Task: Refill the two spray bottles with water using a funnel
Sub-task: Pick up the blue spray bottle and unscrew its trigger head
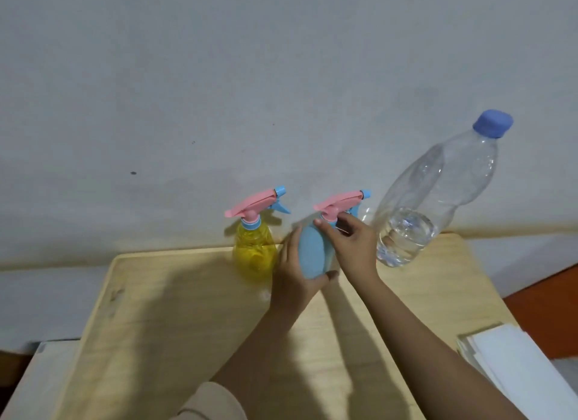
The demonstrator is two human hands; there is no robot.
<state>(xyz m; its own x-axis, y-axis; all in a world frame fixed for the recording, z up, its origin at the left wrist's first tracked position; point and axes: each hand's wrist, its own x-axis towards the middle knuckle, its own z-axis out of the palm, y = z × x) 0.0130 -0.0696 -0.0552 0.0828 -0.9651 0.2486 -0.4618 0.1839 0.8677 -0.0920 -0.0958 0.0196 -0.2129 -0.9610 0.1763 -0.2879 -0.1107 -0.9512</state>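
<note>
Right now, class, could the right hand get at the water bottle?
Probably yes, once freed: the right hand pinches the collar of the blue sprayer, and the water bottle stands close beside it with nothing between.

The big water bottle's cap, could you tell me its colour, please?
The cap is periwinkle blue, seen best in the head view.

left arm: beige sleeve [215,401] | right forearm [438,350]: bare, unsleeved
</note>
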